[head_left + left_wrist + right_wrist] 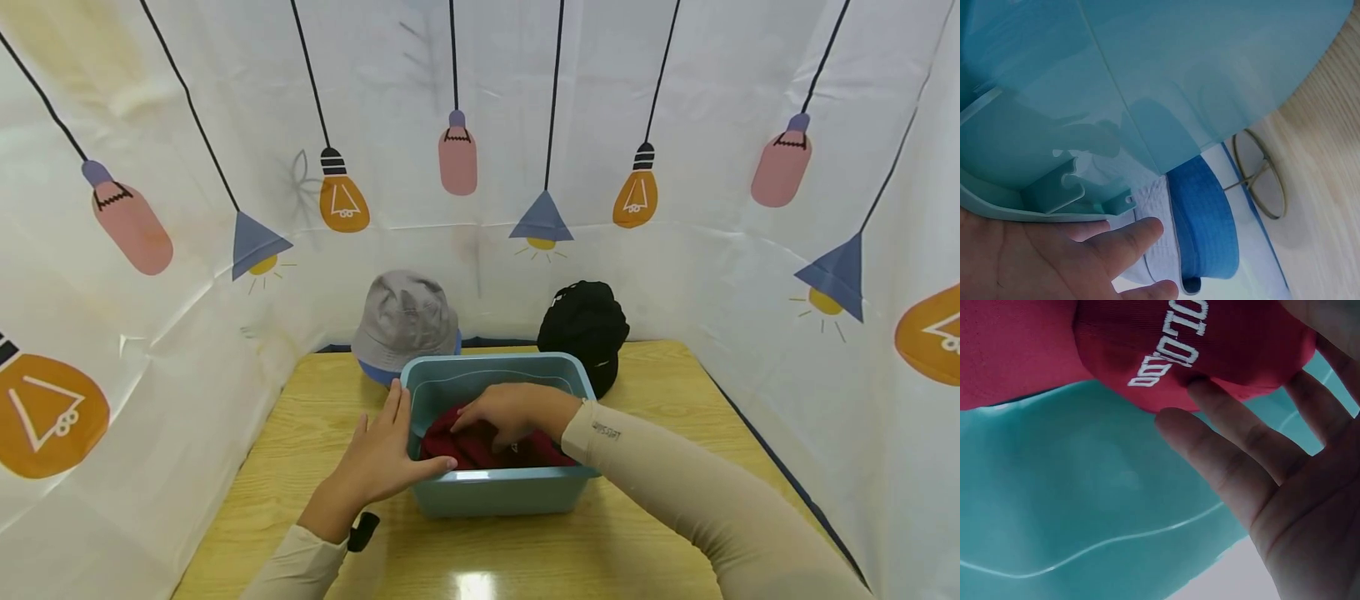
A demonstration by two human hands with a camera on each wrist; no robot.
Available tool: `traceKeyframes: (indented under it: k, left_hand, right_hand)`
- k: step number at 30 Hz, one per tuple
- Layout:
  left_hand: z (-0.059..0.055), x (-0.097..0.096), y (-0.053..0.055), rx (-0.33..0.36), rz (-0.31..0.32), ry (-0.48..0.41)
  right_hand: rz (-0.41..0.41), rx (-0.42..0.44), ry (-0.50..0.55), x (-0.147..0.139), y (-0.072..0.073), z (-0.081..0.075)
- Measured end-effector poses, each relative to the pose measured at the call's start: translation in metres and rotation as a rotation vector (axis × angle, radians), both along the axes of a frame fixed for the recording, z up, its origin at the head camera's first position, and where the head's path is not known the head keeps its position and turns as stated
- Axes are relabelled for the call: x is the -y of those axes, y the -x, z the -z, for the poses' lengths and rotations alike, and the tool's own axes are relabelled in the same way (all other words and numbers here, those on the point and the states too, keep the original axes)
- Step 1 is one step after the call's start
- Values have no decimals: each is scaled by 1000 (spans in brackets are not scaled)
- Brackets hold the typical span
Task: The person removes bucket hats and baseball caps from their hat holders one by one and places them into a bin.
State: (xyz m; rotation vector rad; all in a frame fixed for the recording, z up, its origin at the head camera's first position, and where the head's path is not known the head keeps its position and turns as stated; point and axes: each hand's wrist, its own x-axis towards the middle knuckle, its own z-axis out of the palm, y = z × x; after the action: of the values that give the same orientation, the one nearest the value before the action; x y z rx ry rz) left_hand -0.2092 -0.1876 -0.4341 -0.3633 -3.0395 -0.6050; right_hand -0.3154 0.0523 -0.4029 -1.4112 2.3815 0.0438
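Observation:
A dark red cap point(461, 450) with white lettering lies inside a light blue-green plastic tub point(495, 492). My right hand point(517, 412) reaches down into the tub over the cap. In the right wrist view its fingers point(1229, 469) are spread, fairly straight, and the fingertips touch the red cap point(1147, 337) near the lettering. My left hand point(382, 458) rests against the tub's left side, fingers straight along the rim and thumb over the front corner. Its palm lies against the tub's rim in the left wrist view.
Behind the tub stand a grey bucket hat point(405, 321) with a blue underside, at left, and a black cap point(585, 325), at right. All sit on a wooden table point(300, 450). A white sheet printed with lamps point(495, 275) hangs around the back and sides.

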Motion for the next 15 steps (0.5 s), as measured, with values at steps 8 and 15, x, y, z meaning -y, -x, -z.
traceKeyframes:
  k: [8, 15]
  left_hand:
    - [0, 0, 1, -3, 1, 2]
    - [1, 0, 2, 8, -2, 11]
  right_hand:
    - [28, 34, -2, 2, 7, 13]
    - [75, 99, 14, 1, 11, 18]
